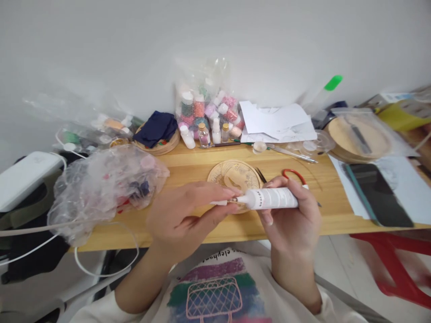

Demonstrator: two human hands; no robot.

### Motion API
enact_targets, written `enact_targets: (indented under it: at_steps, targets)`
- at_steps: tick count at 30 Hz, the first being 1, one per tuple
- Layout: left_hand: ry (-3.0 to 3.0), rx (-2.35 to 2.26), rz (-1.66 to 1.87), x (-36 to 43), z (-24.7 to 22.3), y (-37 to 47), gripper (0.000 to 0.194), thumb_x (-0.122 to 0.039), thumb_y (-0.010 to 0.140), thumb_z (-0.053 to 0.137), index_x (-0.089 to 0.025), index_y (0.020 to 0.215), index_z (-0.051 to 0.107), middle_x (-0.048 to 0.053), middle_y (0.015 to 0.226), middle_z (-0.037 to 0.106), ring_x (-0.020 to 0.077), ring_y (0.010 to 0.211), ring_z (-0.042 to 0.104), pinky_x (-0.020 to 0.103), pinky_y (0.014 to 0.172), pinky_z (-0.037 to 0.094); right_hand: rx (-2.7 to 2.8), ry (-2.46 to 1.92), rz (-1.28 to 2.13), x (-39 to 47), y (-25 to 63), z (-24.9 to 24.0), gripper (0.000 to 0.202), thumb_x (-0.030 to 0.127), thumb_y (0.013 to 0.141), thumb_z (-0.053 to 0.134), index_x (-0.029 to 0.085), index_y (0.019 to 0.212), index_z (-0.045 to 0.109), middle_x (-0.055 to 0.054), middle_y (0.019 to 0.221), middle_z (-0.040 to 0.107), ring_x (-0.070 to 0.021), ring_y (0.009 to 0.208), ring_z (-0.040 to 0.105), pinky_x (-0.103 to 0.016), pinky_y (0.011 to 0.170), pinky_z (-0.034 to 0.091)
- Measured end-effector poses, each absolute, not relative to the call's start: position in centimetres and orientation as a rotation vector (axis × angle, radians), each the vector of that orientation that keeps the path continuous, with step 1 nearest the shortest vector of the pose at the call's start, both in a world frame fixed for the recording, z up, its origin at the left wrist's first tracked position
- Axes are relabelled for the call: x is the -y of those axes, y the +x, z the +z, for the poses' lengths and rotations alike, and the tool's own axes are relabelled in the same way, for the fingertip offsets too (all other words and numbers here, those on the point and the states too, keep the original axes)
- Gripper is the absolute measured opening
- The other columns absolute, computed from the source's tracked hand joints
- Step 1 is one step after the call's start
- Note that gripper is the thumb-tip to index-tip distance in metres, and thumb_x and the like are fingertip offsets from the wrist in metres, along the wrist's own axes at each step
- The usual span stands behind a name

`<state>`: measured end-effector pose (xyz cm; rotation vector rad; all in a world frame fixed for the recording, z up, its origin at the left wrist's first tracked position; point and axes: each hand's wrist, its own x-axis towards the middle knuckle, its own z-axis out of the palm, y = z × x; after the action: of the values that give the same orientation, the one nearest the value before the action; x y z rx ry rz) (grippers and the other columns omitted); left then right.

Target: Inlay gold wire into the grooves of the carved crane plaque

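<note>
A white glue tube (pixel 274 198) with dark lettering lies sideways in my right hand (pixel 296 215), its fingers wrapped round the body. The tube's tip points left. My left hand (pixel 188 215) pinches the narrow nozzle between thumb and fingertips, where a metallic part shows and a thin white cap (pixel 219 203) sticks out. Just beyond the tube, a round wooden disc (pixel 233 174) with engraved line patterns rests on the table, partly hidden by my hands. Beside it are dark tweezers (pixel 260 174) and red-handled scissors (pixel 292 172), partly covered by my right hand.
Small bottles (pixel 204 135) and a bag of bead jars (pixel 207 107) stand along the wall. A crumpled plastic bag (pixel 107 184) lies left. Brushes (pixel 292 153) and papers (pixel 276 123) lie behind, a phone (pixel 379 194) right. A red stool (pixel 393 264) stands below.
</note>
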<state>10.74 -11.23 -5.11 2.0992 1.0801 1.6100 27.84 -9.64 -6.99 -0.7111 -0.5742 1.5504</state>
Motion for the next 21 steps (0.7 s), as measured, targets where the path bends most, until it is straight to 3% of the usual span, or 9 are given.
enact_targets:
  at_steps: [5,21]
  targets:
    - [2.149,-1.078,1.585,10.78,-5.21,10.4,0.025,-0.012,0.083,0.076,-0.021,0.105,0.069,-0.005,0.095,0.079,0.0082,0.083,0.074,0.016,0.078,0.062,0.626,-0.722,1.454,9.58,28.02,-6.93,0.022,0.035,0.079,0.066,0.021,0.065,0.076,0.001,0.047,0.062,-0.0089,0.034,0.054,-0.016,0.028,0.037]
    - [2.079,-1.065,1.546,10.63,-5.88,9.97,0.03,-0.01,0.081,0.077,-0.023,0.107,0.07,-0.004,0.096,0.079,0.0106,0.082,0.074,0.02,0.076,0.061,0.714,-0.751,1.364,9.65,28.13,-7.16,0.025,0.035,0.084,0.06,0.023,0.068,0.076,0.002,0.046,0.061,-0.0104,0.032,0.053,-0.022,0.033,0.039]
